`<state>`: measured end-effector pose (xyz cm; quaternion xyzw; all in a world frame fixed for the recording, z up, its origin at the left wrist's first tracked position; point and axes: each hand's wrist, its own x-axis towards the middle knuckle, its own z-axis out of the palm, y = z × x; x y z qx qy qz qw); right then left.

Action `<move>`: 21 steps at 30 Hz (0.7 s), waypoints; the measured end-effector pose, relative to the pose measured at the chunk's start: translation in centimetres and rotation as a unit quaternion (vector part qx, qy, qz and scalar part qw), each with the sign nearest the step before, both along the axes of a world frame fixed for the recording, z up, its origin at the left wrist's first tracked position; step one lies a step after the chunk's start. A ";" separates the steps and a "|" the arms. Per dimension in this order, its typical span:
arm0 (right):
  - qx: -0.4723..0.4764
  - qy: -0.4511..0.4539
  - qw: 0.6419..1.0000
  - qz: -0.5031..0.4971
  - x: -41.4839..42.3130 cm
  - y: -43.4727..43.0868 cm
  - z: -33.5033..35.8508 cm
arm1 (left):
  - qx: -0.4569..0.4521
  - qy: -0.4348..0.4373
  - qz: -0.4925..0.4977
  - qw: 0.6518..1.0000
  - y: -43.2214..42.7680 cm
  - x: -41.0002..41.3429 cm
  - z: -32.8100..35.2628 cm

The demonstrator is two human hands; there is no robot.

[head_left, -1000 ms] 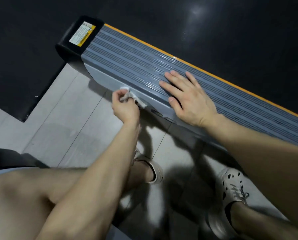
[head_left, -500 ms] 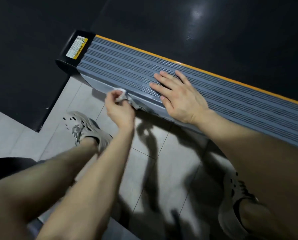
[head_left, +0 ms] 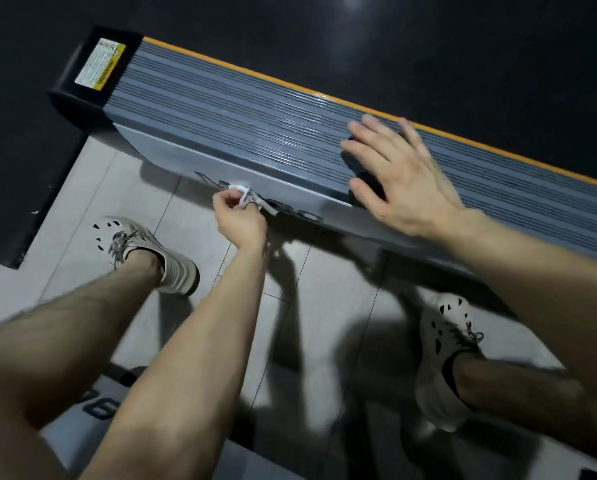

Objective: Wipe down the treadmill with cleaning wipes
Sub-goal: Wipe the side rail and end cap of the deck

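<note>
grey ribbed treadmill side rail (head_left: 238, 112) runs diagonally from upper left to right edge, with a thin orange stripe (head_left: 290, 83) along its far side and a black surface (head_left: 428, 46) beyond that. black plastic end cap (head_left: 78, 95) sits at the rail's left end and carries a white and yellow warning label (head_left: 100, 64). the left hand (head_left: 239, 220) is low against the rail's smooth grey side face, fingers curled and pinching a small crumpled white cleaning wipe (head_left: 243, 195). the wipe is pressed on that side face, right over dark raised lettering (head_left: 304, 213) near the bottom edge; part of the lettering is hidden behind it. the right hand (head_left: 397, 181) lies palm down on top of the ribbed rail, well to the right of the wipe, fingers straight and spread, thumb hanging over the front edge, holding nothing. below the rail is a light grey tiled floor (head_left: 123, 188) with strong arm shadows. a pale perforated shoe with grey laces (head_left: 144, 251) is on the tiles left of the left forearm, and a matching shoe (head_left: 442, 355) is lower right. both bare forearms and a knee fill the foreground, slightly blurred.
</note>
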<state>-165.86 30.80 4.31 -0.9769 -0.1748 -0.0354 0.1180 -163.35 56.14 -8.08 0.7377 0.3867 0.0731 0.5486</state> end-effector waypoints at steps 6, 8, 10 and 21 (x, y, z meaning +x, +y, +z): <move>-0.046 -0.002 0.998 -0.039 -2.2 -4.1 -1.5 | -0.074 0.014 -0.233 0.970 -9.4 -7.3 0.4; -0.026 -0.011 0.999 -0.040 -2.0 -4.0 -1.8 | -0.067 0.025 -0.213 0.974 -8.1 -6.4 -0.2; -0.014 -0.016 0.999 -0.041 -2.1 -4.1 -1.9 | -0.064 0.028 -0.114 0.991 -4.9 -4.4 -1.2; 0.023 -0.007 0.999 -0.041 -1.9 -4.6 -2.3 | -0.296 0.159 -0.164 0.927 -15.0 -8.9 -0.1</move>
